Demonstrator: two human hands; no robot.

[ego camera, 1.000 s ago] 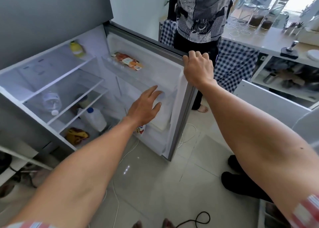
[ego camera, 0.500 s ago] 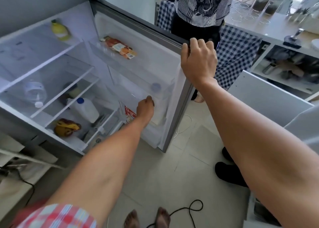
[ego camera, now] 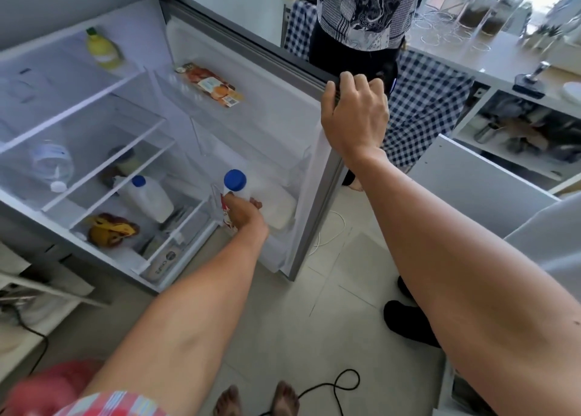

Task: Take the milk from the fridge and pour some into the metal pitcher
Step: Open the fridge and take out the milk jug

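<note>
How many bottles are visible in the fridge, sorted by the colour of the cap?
Blue cap: 2, the milk bottle gripped by the left hand at the fridge door, and the white jug on a shelf
White cap: 1, the clear water bottle
Green cap: 1, the yellow bottle
Total: 4

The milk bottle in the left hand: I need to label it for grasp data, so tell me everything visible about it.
The milk bottle looks like white plastic, with a round blue screw cap on top and a red-printed label showing below the neck. It stands roughly upright at the lower shelf of the open fridge door. The left hand grips it just under the cap, hiding most of the body. The cap is on.
</note>
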